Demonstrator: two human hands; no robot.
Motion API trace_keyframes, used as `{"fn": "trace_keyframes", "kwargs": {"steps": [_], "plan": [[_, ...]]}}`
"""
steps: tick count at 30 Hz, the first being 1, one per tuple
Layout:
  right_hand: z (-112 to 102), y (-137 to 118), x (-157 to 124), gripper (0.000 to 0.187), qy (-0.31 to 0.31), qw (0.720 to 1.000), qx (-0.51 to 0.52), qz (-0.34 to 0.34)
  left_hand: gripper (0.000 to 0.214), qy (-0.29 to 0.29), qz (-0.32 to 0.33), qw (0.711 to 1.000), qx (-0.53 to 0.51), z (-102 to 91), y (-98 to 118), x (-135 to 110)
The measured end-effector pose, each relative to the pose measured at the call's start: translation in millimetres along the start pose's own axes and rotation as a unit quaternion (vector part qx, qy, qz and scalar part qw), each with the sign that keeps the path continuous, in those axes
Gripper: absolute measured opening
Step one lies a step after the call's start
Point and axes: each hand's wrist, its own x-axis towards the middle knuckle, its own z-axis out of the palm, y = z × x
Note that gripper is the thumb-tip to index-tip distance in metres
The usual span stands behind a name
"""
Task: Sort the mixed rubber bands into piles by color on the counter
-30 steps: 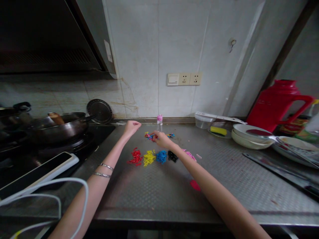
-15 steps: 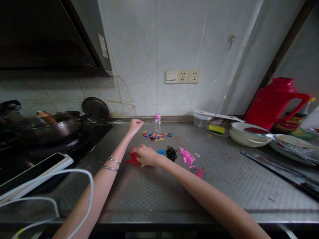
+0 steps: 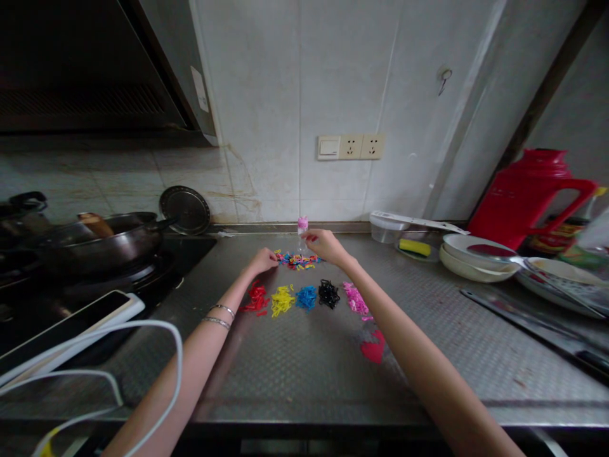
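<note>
A mixed pile of small coloured rubber bands (image 3: 299, 260) lies on the metal countertop (image 3: 285, 362). My left hand (image 3: 263, 261) is at the pile's left edge, its fingers pressed together at the bands. Over the pile's right side is my right hand (image 3: 327, 246), thumb and fingertips pinched; whatever they hold is too small to make out. Behind its fingertips stands a small clear bottle with a pink cap (image 3: 302, 223). Nearer me, in a row, are red bands (image 3: 257, 298), yellow bands (image 3: 282, 301), blue bands (image 3: 306, 298), black bands (image 3: 328, 294) and pink bands (image 3: 354, 297).
A clear plastic bag with a red heart (image 3: 372, 348) lies partly under my right forearm. To the left are a pan (image 3: 104, 244) on the stove and a white cable (image 3: 178, 362). Bowls (image 3: 469, 263), a knife (image 3: 528, 324) and a red thermos (image 3: 523, 197) are right.
My right hand has moved from the red and yellow bands up and right to the mixed pile, uncovering the yellow bands. My left hand has come down to the pile's left edge.
</note>
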Motion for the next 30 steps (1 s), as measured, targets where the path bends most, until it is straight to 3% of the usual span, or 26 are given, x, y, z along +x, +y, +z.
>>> {"fn": "trace_keyframes", "kwargs": {"steps": [5, 12, 18, 23, 27, 30], "plan": [[-19.2, 43.4, -0.2, 0.026, 0.036, 0.998, -0.019, 0.053, 0.022, -0.013, 0.001, 1.000, 0.009, 2.0, -3.1, -1.9], [-19.8, 95.8, -14.9, 0.028, 0.038, 0.985, -0.047, 0.162, 0.021, 0.012, -0.023, 0.999, 0.043, 1.3, 9.2, -8.6], [-19.6, 111.7, -21.9, 0.029, 0.012, 0.980, -0.061, 0.189, 0.016, 0.026, -0.030, 0.999, 0.027, -0.7, 19.0, -13.2], [-15.5, 125.7, -26.4, 0.030, 0.006, 0.977, -0.062, 0.203, 0.017, 0.032, 0.013, 0.999, -0.031, -14.6, 20.0, -4.3], [-7.1, 135.2, -33.3, 0.031, -0.005, 0.975, -0.069, 0.211, 0.018, 0.009, 0.059, 0.995, -0.076, -34.9, 28.1, 2.7], [0.9, 139.0, -38.6, 0.032, -0.013, 0.971, -0.078, 0.224, 0.019, -0.045, 0.083, 0.990, -0.105, -47.3, 42.1, 1.3]]}}
